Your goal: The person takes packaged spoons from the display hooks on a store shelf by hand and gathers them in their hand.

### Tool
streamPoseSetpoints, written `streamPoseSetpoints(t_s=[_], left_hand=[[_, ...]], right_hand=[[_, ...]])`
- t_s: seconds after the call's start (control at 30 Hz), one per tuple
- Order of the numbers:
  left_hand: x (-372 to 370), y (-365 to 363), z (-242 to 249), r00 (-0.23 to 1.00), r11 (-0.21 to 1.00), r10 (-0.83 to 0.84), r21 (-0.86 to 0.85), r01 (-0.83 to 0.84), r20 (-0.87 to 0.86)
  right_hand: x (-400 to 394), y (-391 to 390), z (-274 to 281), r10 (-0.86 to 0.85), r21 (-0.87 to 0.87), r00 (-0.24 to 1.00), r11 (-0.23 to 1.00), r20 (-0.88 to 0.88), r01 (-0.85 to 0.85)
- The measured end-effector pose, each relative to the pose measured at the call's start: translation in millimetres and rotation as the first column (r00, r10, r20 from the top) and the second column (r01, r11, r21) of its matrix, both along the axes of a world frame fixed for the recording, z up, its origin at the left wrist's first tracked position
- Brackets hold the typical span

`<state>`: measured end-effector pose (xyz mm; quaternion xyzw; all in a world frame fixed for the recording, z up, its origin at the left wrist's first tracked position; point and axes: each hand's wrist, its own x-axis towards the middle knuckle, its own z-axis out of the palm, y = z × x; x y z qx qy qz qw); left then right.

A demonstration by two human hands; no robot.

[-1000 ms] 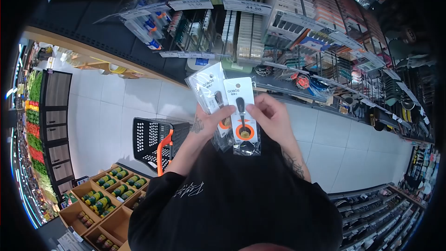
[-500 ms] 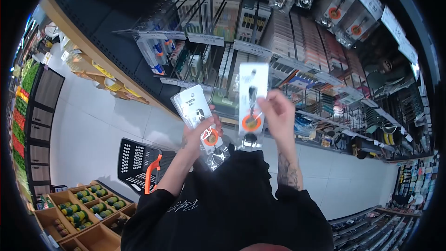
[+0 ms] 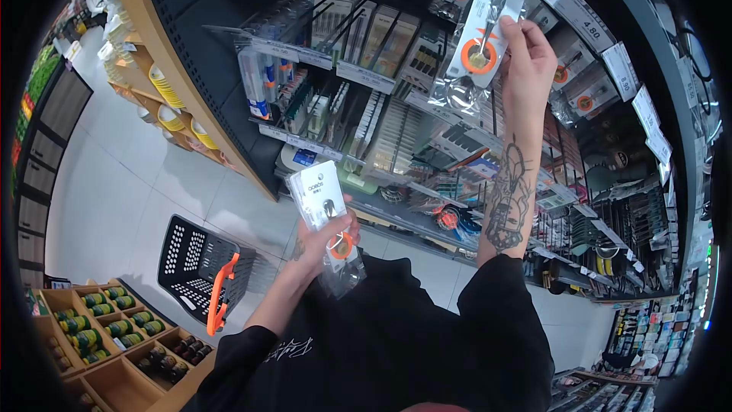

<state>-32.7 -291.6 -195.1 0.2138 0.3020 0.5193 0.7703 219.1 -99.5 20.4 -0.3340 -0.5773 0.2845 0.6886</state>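
Observation:
My right hand (image 3: 526,53) is raised to the upper shelf, fingers pinching the edge of a carded spoon pack (image 3: 479,38). That pack has a white card, an orange ring and clear wrap, and it is tilted in front of other packs hanging near the price tags. Lower down, my left hand (image 3: 326,240) is closed around a stack of similar spoon packs (image 3: 316,187). The stack is held near my chest, its white card facing up. Fingers partly cover the utensil on the top pack.
Hooks with packaged goods (image 3: 385,42) fill the shelving ahead, and price tags (image 3: 591,27) line the upper rail. A black basket (image 3: 200,259) with an orange handle stands on the floor at left. Wooden bins (image 3: 95,332) hold jars at lower left.
My right hand has moved up and right with one spoon pack, from chest height to the upper shelf. My left hand keeps the stack, slightly lower. The view has shifted.

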Motion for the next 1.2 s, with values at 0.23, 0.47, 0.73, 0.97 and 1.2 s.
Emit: streamPoseSetpoints(t_s=[0.23, 0.47, 0.73, 0.97, 1.2], left_hand=[[1, 3, 5, 0.999, 0.999, -0.044, -0.031, 0.044, 0.003], [2, -3, -1, 0.994, 0.994, -0.112, -0.016, 0.112, 0.013], [-6, -9, -5, 0.992, 0.991, -0.126, 0.04, 0.126, 0.001], [-21, -4, 0, 0.972, 0.994, -0.086, -0.045, 0.097, 0.217], [-29, 12, 13, 0.985, 0.999, 0.01, -0.046, -0.002, 0.17]], right_hand=[[-2, 19, 6, -0.051, 0.041, 0.999, 0.998, 0.003, 0.051], [1, 15, 4, -0.14, -0.022, 0.988, 0.99, 0.059, 0.141], [27, 130, 9, -0.726, 0.598, 0.035, 0.592, 0.686, 0.54], [-21, 23, -14, -0.507, 0.304, 0.457, 0.841, 0.731, 0.448], [-77, -126, -136, 0.239, -0.492, 0.831, 0.869, 0.503, 0.048]])
